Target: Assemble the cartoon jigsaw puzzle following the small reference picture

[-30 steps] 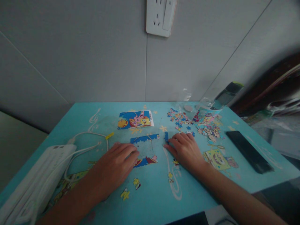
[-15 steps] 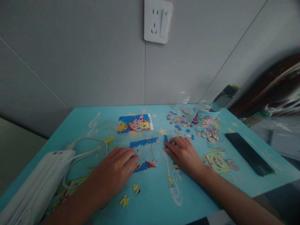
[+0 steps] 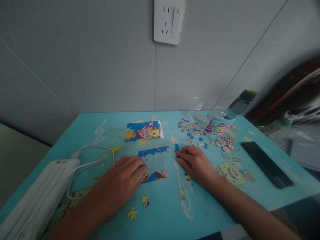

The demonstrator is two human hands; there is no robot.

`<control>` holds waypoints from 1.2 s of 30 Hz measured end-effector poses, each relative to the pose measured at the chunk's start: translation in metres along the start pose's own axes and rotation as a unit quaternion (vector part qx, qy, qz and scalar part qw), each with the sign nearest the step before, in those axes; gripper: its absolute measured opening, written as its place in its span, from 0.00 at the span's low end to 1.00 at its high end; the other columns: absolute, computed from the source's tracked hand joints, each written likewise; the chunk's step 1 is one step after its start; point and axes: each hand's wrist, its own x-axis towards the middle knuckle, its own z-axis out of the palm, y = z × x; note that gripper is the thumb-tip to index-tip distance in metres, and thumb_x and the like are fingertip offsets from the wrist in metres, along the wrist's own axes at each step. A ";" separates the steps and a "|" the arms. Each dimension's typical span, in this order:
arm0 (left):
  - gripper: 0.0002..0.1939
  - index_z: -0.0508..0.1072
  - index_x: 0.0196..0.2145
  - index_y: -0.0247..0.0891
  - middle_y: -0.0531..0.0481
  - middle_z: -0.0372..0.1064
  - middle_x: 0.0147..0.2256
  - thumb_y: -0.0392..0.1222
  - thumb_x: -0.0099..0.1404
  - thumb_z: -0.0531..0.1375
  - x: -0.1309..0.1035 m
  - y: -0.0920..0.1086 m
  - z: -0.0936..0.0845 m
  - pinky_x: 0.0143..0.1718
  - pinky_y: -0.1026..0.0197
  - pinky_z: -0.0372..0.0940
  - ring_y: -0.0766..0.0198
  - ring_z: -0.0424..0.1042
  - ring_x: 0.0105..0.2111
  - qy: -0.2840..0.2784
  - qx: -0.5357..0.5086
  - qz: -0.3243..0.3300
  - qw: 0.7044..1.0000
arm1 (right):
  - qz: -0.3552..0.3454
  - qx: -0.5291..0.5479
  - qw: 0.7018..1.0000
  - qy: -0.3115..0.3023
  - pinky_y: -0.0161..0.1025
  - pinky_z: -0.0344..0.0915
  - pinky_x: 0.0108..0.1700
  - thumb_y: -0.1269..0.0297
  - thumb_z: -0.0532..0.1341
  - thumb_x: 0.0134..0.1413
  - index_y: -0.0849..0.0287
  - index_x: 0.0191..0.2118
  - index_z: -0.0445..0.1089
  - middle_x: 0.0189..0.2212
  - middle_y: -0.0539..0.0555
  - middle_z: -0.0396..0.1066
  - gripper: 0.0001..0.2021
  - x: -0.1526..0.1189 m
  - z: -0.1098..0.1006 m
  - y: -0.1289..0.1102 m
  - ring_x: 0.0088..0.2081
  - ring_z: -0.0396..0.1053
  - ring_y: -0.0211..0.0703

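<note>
Lower left of the frame, a power strip (image 3: 41,196) lies on the counter (image 3: 160,216). Left of centre, the left hand (image 3: 127,175) curls at the lower row (image 3: 158,175); I cannot tell its grip. The upper row (image 3: 153,151) lies mid-frame. Right of centre, the right hand (image 3: 196,161) bunches its fingertips at a blue piece (image 3: 176,147), grip unclear.

White power strip (image 3: 40,196), wall socket (image 3: 169,21) above, dark slab (image 3: 267,165) at right.

Turquoise with white swirls across the worktop (image 3: 160,208). Mostly blue along the farther puzzle strip (image 3: 153,151); blue, pink and yellow on the card (image 3: 143,131) near the back edge.
</note>
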 end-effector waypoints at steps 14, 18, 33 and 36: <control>0.15 0.74 0.53 0.40 0.45 0.72 0.51 0.41 0.76 0.52 -0.004 -0.019 0.004 0.55 0.47 0.68 0.54 0.71 0.51 0.029 -0.007 -0.030 0.999 | -0.051 0.056 0.997 -0.027 0.52 0.66 0.53 0.62 0.60 0.68 0.53 0.53 0.76 0.49 0.57 0.74 0.12 -0.005 -0.017 0.019 0.49 0.70 0.51; 0.15 0.74 0.54 0.41 0.45 0.71 0.52 0.43 0.76 0.52 -0.005 -0.023 0.006 0.56 0.46 0.68 0.54 0.71 0.52 0.024 -0.011 -0.046 0.999 | -0.026 0.078 0.997 -0.004 0.52 0.66 0.54 0.63 0.58 0.69 0.54 0.54 0.75 0.49 0.58 0.74 0.13 -0.004 -0.023 0.024 0.50 0.71 0.51; 0.17 0.75 0.54 0.40 0.43 0.71 0.54 0.46 0.76 0.52 -0.003 -0.021 0.004 0.56 0.46 0.68 0.52 0.71 0.52 0.022 0.001 -0.063 0.998 | 0.001 0.038 0.999 -0.002 0.54 0.66 0.53 0.60 0.62 0.67 0.49 0.54 0.77 0.50 0.57 0.74 0.13 0.003 -0.009 0.019 0.51 0.71 0.53; 0.18 0.74 0.55 0.41 0.43 0.70 0.55 0.47 0.76 0.51 -0.005 -0.023 0.004 0.57 0.46 0.67 0.52 0.70 0.53 0.019 -0.002 -0.069 0.997 | 0.014 0.036 0.999 0.022 0.54 0.65 0.54 0.58 0.62 0.66 0.48 0.53 0.77 0.50 0.56 0.75 0.13 0.001 -0.015 0.028 0.52 0.71 0.53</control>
